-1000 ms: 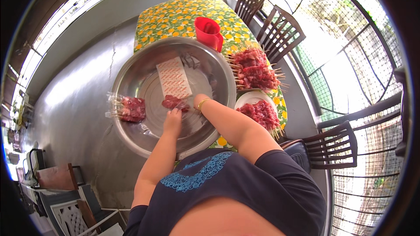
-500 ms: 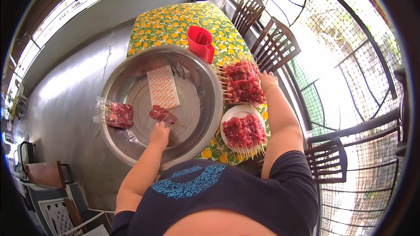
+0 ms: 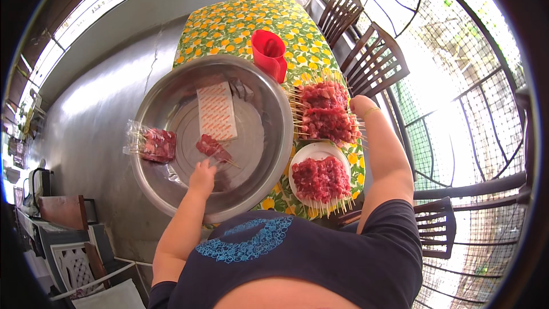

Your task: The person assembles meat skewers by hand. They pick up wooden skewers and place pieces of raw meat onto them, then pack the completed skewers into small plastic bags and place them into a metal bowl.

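Right hand (image 3: 361,105) at stacked meat skewers (image 3: 329,119), finger closure unclear; stack beside steel basin (image 3: 274,137), likely for short reach. Left hand (image 3: 202,178) near small skewer bunch (image 3: 211,147), can't tell finger grip.

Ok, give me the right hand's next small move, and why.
Perhaps pick one from the stacked raw red meat skewers: the right hand is at their right edge, while the left hand is beside a small bunch of red meat skewers in the wide round silver metal basin.
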{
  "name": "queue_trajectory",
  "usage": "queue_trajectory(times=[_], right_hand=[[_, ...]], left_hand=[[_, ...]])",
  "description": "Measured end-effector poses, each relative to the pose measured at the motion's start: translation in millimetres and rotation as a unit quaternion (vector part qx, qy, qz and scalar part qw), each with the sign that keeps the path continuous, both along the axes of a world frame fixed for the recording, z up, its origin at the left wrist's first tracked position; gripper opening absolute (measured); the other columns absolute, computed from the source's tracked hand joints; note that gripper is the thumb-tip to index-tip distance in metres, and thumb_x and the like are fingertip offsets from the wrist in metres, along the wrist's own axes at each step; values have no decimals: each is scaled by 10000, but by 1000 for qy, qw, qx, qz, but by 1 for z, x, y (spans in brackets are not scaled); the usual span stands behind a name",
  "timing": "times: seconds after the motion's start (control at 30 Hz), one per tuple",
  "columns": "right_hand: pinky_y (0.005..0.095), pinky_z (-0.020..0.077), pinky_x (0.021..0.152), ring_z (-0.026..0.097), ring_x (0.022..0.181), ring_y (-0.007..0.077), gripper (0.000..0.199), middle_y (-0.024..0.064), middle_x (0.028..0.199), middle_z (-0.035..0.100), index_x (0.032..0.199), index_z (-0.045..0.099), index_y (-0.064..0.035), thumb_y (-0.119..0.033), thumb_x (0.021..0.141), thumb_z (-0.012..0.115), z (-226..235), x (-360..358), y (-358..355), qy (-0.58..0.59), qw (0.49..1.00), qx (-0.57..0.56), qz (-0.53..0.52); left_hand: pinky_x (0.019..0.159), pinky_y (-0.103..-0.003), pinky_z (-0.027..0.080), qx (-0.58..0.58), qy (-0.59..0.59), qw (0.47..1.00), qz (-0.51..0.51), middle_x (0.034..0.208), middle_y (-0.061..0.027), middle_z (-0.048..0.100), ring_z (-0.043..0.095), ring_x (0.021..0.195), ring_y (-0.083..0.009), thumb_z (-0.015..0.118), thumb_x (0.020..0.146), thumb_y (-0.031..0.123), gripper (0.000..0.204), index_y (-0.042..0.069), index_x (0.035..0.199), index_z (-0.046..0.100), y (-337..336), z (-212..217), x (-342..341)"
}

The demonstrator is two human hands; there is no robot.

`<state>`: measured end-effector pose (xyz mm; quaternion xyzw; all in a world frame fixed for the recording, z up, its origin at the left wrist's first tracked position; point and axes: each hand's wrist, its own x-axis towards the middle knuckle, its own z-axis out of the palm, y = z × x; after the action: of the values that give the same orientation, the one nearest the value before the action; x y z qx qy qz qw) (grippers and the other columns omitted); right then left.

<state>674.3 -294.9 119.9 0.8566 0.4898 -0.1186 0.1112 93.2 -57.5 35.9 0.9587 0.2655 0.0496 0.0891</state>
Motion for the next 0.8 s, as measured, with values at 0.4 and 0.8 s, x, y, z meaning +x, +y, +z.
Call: queue_trajectory(times=[0.4,0.8], right_hand=[[431,512,772,669,883,350,130,160,905,698,938,663,-73,-175,863,693,-2,25,33,65,977,188,-77],[413,533,799,671,909,393,178,201,854,686,1007,733,-82,-118,840,686,-35,5,-1,-1,971,239,-15]], left_hand=[[792,-449,569,8,-1,1000,-27,1061,-100,599,586,1034,-322,595,797,39,124,78,897,657,-2,2,1],[844,-406,541,36,9,997,-71,1007,-99,583,567,1000,-316,593,817,72,179,63,988,643,20,2,14]])
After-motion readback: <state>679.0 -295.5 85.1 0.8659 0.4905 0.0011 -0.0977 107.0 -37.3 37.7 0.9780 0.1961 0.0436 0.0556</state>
